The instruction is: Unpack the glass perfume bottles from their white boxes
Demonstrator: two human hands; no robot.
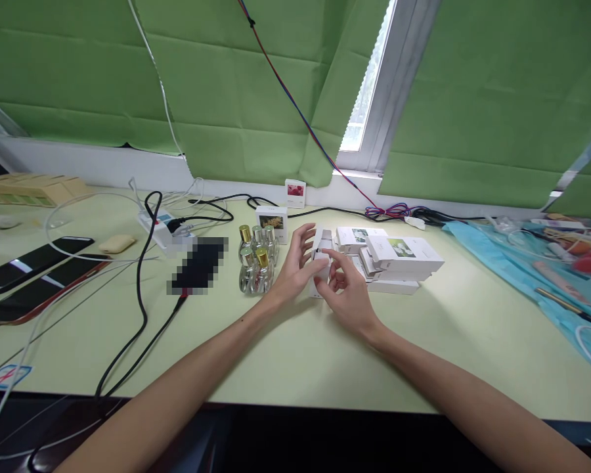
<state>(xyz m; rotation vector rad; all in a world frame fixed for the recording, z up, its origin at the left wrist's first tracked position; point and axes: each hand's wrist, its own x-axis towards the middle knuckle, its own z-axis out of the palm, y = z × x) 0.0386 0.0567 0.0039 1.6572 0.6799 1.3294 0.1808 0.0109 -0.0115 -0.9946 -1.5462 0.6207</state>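
Observation:
Both hands meet at a small white box (324,244) that stands on the table with its top flap raised. My left hand (298,264) is wrapped round the box's left side, thumb across its front. My right hand (345,289) has its fingers bent against the box's front and right side; what its fingertips pinch is too small to tell. Just left of my left hand stand several glass bottles (257,263) with gold and silvery caps. To the right of my right hand lies a stack of white boxes (404,253) with pictures on them.
Behind the bottles stands a white box (274,220), and another (295,193) leans at the wall. Left are a power strip (160,230), cables, phones (44,282) and a pixelated dark object (199,263). Blue plastic (512,276) with loose items covers the right. The table (295,368) ends near my forearms.

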